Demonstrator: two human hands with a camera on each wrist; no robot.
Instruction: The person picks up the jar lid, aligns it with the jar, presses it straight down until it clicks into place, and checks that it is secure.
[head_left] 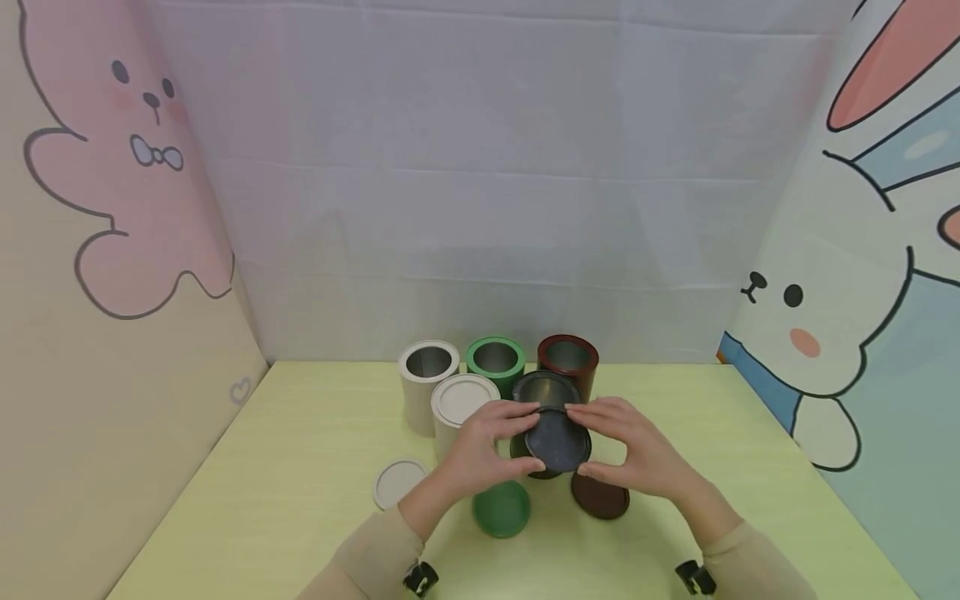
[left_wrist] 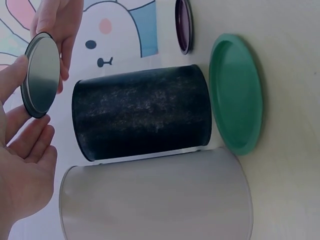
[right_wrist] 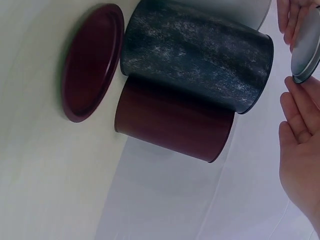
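Observation:
Both hands hold a round black lid [head_left: 558, 442] by its edge, in front of and above an open black can [head_left: 546, 388]. My left hand [head_left: 489, 442] pinches the lid's left side between thumb and fingers; my right hand [head_left: 633, 446] pinches its right side. In the left wrist view, the lid's shiny metal underside [left_wrist: 44, 75] shows, apart from the upright black can [left_wrist: 142, 112]. A white can [head_left: 465, 402] with its lid on stands just left of the black one.
Behind stand three open cans: white [head_left: 417, 398], green [head_left: 495, 340] and dark red [head_left: 592, 367]. A white lid [head_left: 400, 482], a green lid [head_left: 502, 510] and a dark red lid [head_left: 602, 497] lie on the pale yellow table [head_left: 300, 500] nearer me. A white curtain [head_left: 480, 233] hangs at the back.

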